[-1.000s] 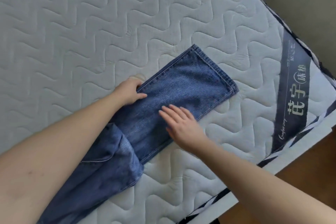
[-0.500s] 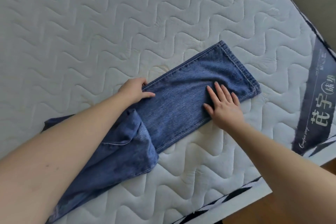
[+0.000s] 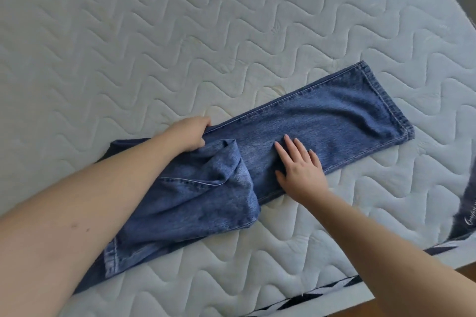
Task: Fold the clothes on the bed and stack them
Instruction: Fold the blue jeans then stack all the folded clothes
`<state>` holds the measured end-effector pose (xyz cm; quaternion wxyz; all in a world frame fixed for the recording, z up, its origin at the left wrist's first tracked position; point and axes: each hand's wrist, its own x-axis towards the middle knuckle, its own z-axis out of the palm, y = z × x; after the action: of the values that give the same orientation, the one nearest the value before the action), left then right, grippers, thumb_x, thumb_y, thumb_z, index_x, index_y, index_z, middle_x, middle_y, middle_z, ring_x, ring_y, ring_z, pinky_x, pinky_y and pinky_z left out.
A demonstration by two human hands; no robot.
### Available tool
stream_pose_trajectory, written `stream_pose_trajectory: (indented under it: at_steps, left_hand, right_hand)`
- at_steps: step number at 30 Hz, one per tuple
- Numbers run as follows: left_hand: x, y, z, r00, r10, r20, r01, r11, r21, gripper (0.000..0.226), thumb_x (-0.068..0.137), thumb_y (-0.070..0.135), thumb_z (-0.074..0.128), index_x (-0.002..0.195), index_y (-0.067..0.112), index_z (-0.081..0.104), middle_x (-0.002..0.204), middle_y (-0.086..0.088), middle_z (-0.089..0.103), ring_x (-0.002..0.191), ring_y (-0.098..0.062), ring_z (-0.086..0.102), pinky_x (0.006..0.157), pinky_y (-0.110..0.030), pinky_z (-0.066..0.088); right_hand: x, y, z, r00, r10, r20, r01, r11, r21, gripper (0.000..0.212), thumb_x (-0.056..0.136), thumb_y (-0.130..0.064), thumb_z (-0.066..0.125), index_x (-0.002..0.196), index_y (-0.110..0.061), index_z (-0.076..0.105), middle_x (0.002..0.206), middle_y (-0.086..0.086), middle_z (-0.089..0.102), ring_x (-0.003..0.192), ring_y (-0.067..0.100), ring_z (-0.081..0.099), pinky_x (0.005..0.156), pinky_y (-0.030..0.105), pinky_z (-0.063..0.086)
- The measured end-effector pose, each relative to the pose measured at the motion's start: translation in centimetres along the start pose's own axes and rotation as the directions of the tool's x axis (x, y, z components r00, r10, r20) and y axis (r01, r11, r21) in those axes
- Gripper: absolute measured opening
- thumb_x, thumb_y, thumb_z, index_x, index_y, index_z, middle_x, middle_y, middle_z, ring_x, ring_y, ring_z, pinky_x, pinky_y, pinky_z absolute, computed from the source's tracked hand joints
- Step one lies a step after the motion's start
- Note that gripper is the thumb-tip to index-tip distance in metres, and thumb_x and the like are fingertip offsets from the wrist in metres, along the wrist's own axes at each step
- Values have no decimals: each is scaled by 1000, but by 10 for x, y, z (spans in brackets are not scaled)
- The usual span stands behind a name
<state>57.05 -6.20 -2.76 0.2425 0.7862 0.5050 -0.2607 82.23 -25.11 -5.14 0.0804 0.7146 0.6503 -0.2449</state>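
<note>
Lying across the mattress (image 3: 231, 33), jeans (image 3: 322, 121) under flat open right hand (image 3: 300, 171), edge gripped by left hand (image 3: 189, 134)

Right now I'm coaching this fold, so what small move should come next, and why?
Probably sweep the right hand, resting flat on the jeans, toward the hem. Faint ripples remain near that end, while the left hand grips the far edge to anchor the cloth. The bunched upper part near the forearm could be tidied afterward on the mattress.
</note>
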Motion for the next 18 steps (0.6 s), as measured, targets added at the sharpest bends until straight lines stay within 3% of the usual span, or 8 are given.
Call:
stream_pose_trajectory:
  at_steps: [4,7,14,18]
  left_hand:
    - [-18,-27,15,982,13,-187,-28,996,-80,35,86,24,63,119,17,51,124,-7,52,111,-30,53,88,-43,47]
    - [-34,-55,23,968,13,-251,-45,992,-121,43,86,38,70,121,20,53,121,-6,52,112,-28,50,90,-44,46]
    - [-52,-105,30,898,-37,-439,-64,975,-214,14,88,17,68,102,13,66,106,-8,59,103,-30,53,83,-43,47]
    - [-56,-127,36,952,20,-305,-81,978,-190,15,85,29,71,97,22,65,97,1,64,91,-23,60,71,-30,39]
  right_hand:
    - [4,-12,-9,998,60,1,-60,998,-33,63,100,-43,37,156,-29,12,164,1,5,151,24,5,121,46,9]
    - [12,-32,-17,998,29,-59,-29,1000,4,56,101,-36,35,154,-26,21,162,2,18,149,23,13,120,42,12]
    - [61,-93,-32,964,-204,-171,213,976,40,58,99,-11,43,153,-24,26,160,0,25,148,23,17,118,39,13]
    - [96,-117,-38,949,-290,-123,294,956,15,60,93,-1,43,147,-26,38,156,-1,34,146,23,22,117,40,11]
